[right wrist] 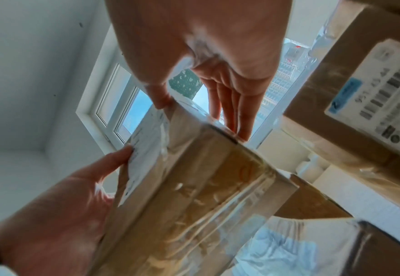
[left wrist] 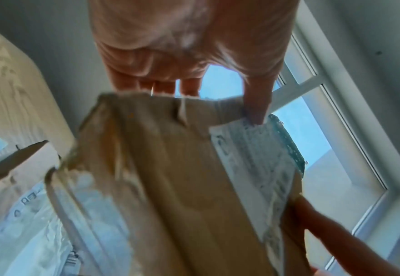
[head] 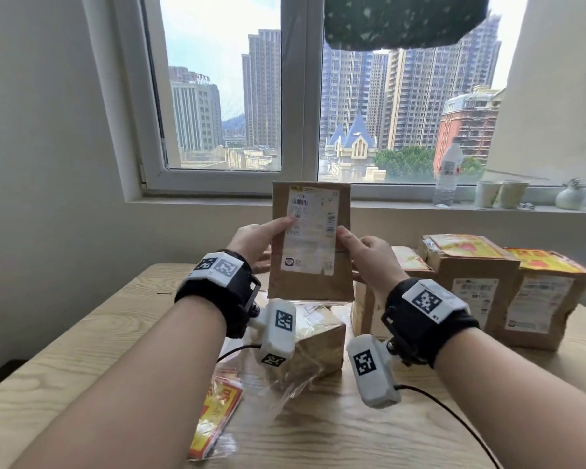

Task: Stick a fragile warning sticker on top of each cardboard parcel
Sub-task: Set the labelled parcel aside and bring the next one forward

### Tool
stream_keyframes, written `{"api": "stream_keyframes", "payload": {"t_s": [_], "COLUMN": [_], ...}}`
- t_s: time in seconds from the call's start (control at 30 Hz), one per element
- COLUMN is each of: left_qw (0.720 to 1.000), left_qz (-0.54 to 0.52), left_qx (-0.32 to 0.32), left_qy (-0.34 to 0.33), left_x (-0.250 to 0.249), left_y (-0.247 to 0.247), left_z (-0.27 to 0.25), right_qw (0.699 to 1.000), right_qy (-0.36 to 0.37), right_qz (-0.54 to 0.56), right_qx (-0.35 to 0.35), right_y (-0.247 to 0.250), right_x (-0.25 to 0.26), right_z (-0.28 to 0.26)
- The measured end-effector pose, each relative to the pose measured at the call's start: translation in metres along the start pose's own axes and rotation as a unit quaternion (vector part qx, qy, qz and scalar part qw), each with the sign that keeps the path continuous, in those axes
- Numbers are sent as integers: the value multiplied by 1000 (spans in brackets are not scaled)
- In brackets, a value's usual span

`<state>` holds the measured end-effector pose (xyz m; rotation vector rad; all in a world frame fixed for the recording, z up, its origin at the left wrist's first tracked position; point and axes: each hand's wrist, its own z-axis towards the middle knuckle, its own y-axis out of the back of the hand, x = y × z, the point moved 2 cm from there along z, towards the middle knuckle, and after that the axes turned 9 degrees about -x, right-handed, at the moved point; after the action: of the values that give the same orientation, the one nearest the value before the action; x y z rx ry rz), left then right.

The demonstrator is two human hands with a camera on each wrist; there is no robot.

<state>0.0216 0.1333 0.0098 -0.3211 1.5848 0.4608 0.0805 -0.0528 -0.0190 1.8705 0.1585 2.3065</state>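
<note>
I hold a flat brown cardboard parcel [head: 311, 245] upright above the table, its white shipping label [head: 310, 228] facing me. My left hand [head: 261, 240] grips its left edge, thumb on the label and fingers behind. My right hand [head: 366, 255] grips the right edge the same way. In the left wrist view the parcel [left wrist: 161, 186] fills the frame with the thumb [left wrist: 257, 104] on the label. In the right wrist view the taped parcel side [right wrist: 194, 196] shows under the right hand's fingers [right wrist: 236, 104]. A pack of red and yellow fragile stickers [head: 217, 414] lies at the table's front.
Another parcel [head: 315, 346] in clear film lies under my wrists. Three parcels with red-yellow stickers on top stand at the right [head: 467, 269], [head: 548, 296], [head: 410, 262]. A water bottle [head: 449, 170], paper cups [head: 501, 194] and a small vase [head: 570, 196] stand on the windowsill.
</note>
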Motion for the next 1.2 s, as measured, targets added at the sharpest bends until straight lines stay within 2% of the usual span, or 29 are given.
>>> {"api": "stream_keyframes", "payload": {"t_s": [0.23, 0.43, 0.53, 0.7, 0.87, 1.2], "left_qw": [994, 982, 977, 980, 980, 978], "left_qz": [24, 77, 68, 54, 40, 61], "left_qx": [76, 154, 190, 192, 193, 194], "left_qy": [-81, -81, -62, -8, 29, 40], "left_x": [-20, 3, 21, 55, 81, 95], "left_y": [-23, -68, -90, -113, -127, -136], "left_z": [-44, -72, -84, -90, -84, -76], "right_qw": [998, 996, 996, 998, 996, 995], "right_qy": [18, 3, 0, -18, -40, -55], "right_qz": [46, 91, 84, 49, 74, 73], "right_qx": [-25, -14, -14, -17, -29, -42], "right_y": [59, 104, 123, 140, 141, 138], "right_x": [14, -5, -24, -61, -80, -101], "right_z": [-29, -56, -69, -73, -70, -64]}}
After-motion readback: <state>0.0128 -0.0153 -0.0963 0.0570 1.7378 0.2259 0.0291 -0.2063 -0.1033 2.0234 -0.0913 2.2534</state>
